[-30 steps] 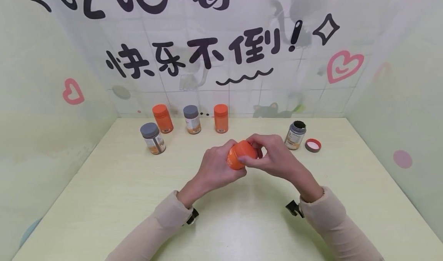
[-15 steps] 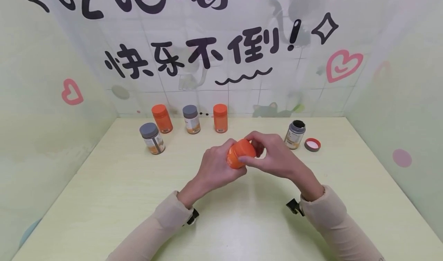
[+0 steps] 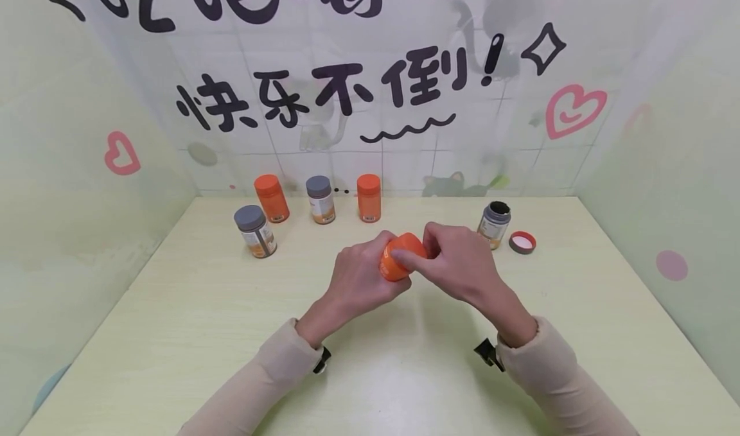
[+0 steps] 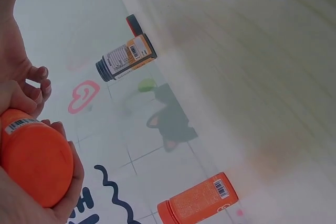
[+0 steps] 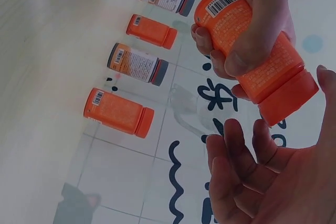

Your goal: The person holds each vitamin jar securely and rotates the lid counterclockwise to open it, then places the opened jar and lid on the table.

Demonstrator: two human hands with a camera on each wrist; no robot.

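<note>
Pale counter (image 3: 191,320) below, left hand (image 3: 361,275) grips orange bottle (image 5: 273,72), presumably bracing it; right hand (image 3: 462,262) has fingers half-open, maybe touching cap (image 5: 289,98).

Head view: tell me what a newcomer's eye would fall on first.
Probably the bright orange bottle at the centre, gripped by the left hand, with the right hand at its cap. Next, the bold black writing across the back wall. Then the open bottle standing at the right of the table, a lid lying beside it, white inside up.
</note>
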